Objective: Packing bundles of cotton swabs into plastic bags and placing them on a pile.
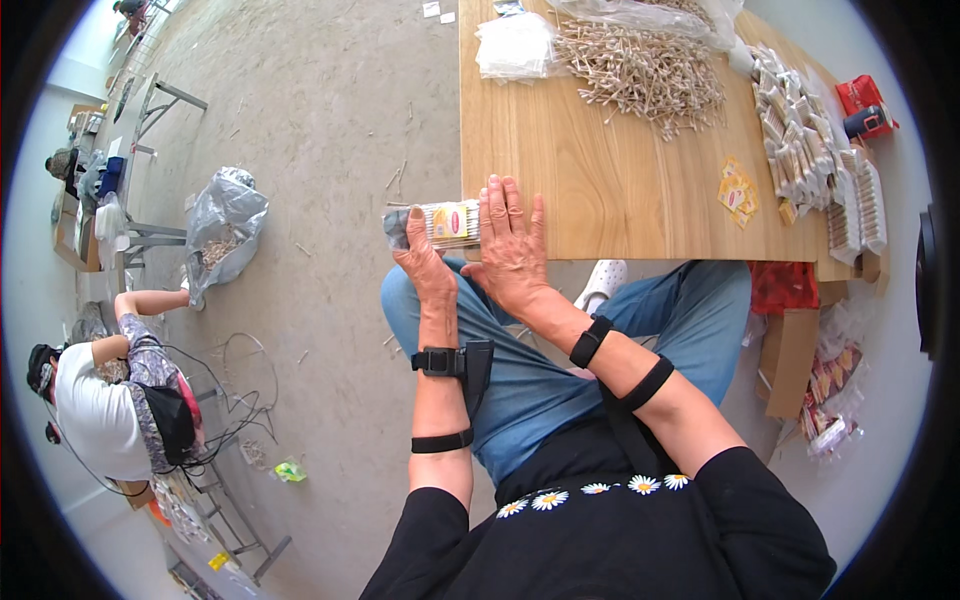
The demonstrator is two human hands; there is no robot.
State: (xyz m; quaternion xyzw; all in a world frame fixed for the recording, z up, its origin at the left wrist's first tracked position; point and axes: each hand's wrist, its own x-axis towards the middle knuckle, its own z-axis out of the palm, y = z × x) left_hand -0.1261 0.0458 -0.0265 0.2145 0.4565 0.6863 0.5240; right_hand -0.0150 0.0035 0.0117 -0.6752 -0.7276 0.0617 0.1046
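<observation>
A clear packet of cotton swabs (pixel 452 222) with a yellow label lies across the table's left front corner. My left hand (pixel 428 265) grips its left end, thumb on top, its other fingers mostly hidden. A grey, crumpled-looking patch shows at that end. Against the packet's right end rests my right hand (pixel 515 250), with its fingers stretched out and lying flat. Farther back on the table is a big heap of loose cotton swabs (pixel 650 80). Yellow paper labels (pixel 738 192) lie in a small pile to the right of my right hand.
Stacked filled packets (pixel 795 130) line the table's (pixel 610 190) right side, near a red packet (pixel 858 95). Clear bags (pixel 515 47) lie at the back left. A cardboard box (pixel 790 365) stands below right. To the left are a grey sack (pixel 230 225) and another person (pixel 105 410).
</observation>
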